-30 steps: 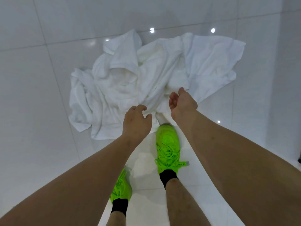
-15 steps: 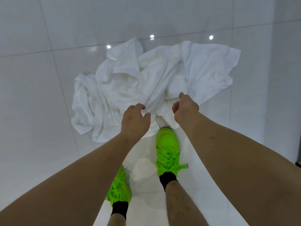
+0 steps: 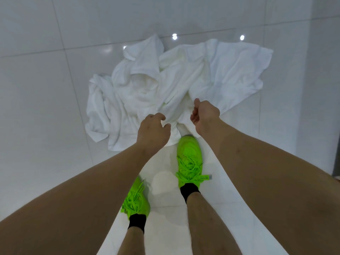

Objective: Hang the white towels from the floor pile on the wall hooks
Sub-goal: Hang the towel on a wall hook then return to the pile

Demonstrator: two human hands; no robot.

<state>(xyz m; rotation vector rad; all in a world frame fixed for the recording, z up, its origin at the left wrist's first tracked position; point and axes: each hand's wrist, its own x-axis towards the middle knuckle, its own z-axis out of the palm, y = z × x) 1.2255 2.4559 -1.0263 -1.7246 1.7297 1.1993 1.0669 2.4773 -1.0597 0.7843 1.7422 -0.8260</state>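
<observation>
On the white tiled floor (image 3: 42,107) just ahead of your green shoes (image 3: 189,157), the towels (image 3: 147,85) lie in one crumpled pile whose folds merge, so you cannot tell how many there are, and its near edge is hidden behind your hands, touching or just short of the right toe. Your left hand (image 3: 152,133) and right hand (image 3: 206,116) hang over that near edge, fingers loosely curled and holding nothing, though contact with the cloth cannot be judged. Bare tile lies left, right and beyond the pile; no hooks are in view.
</observation>
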